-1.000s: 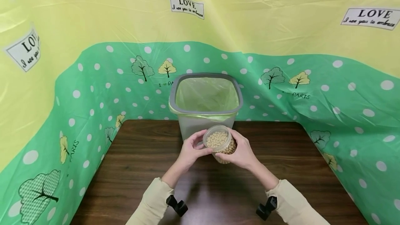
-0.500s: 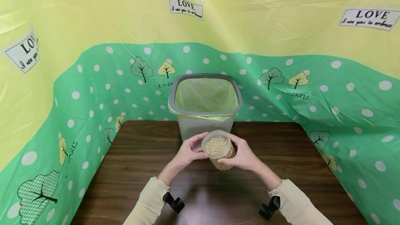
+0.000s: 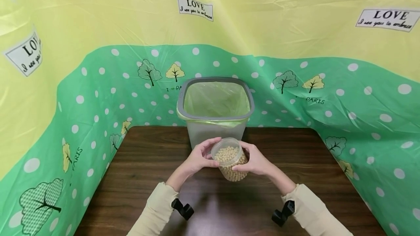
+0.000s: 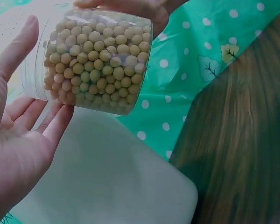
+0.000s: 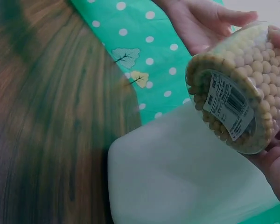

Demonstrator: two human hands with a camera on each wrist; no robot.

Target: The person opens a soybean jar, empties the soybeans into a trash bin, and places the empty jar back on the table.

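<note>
A clear plastic jar (image 3: 235,174) of round beige beans, which look like soybeans, is held tilted above the table, in front of the bin. My left hand (image 3: 197,160) holds its rim end, thumb and fingers on either side. From the other side my right hand (image 3: 257,161) grips the body. In the left wrist view the jar (image 4: 98,60) lies nearly sideways, my left fingers (image 4: 60,123) touching its underside. A printed label (image 5: 229,105) with a barcode shows on the base in the right wrist view. Whether a clear lid covers the mouth, I cannot tell.
Behind the hands stands a grey bin (image 3: 216,134) with a green liner (image 3: 216,99) inside. It rests at the back of a dark wooden table (image 3: 147,163). A green and yellow printed cloth (image 3: 115,65) hangs around the back and sides.
Both hands have brought the jar slightly down and toward me, away from the bin. More of its lower body shows now. The grip looks much the same.
</note>
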